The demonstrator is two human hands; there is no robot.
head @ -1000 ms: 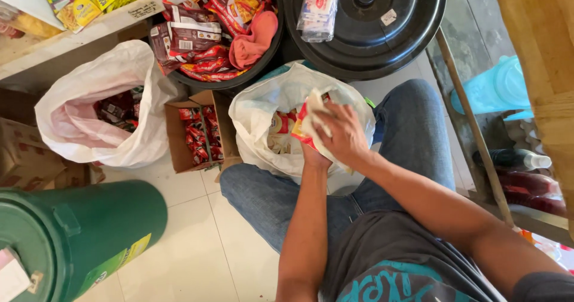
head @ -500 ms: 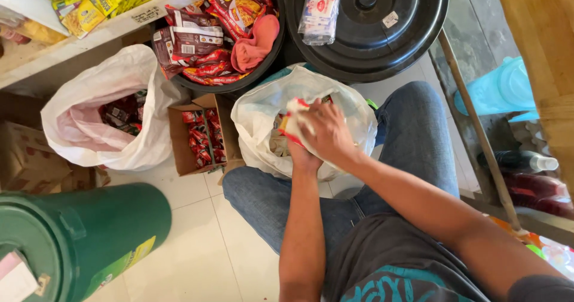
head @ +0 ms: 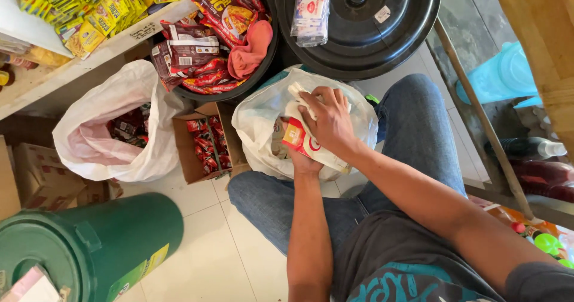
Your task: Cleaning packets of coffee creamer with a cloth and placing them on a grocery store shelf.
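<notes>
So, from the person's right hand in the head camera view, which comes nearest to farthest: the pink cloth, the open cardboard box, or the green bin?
From the right hand:
1. Pink cloth, up and to its left, in the dark tub.
2. Open cardboard box, left, on the floor.
3. Green bin, far lower left.

the scene is lit evenly by soft daylight, brightest at the upper left, where the white shelf (head: 24, 21) is nearly washed out. a dull sheen is seen on the black lid (head: 382, 33). soft shadows are cast on the floor tiles (head: 203, 242). straight lines are bent near the edges, and focus is kept sharp throughout.
</notes>
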